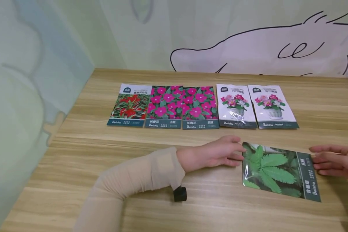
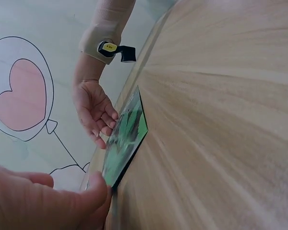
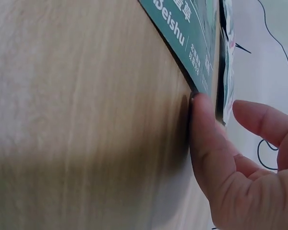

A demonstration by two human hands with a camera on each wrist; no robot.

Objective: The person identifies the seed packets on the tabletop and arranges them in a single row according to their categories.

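A seed packet (image 1: 272, 170) with green fern-like leaves and a dark green band lies on the wooden table, turned sideways. At its left edge is my left hand (image 1: 220, 153), fingertips touching or very near the packet. My right hand (image 1: 339, 161) is at the banded edge, its fingers loosely extended. In the right wrist view, one finger (image 3: 204, 124) meets the packet's corner while another digit stands apart from it. The left wrist view has the packet (image 2: 127, 136) between both hands; the contact of the left fingertips is partly hidden there.
Behind the hands runs a row of seed packets: one with red flowers (image 1: 130, 104), two with pink flowers (image 1: 165, 106), and two white ones with potted blooms (image 1: 236, 106). A wall with line drawings (image 1: 249, 51) rises behind the table (image 1: 84, 154).
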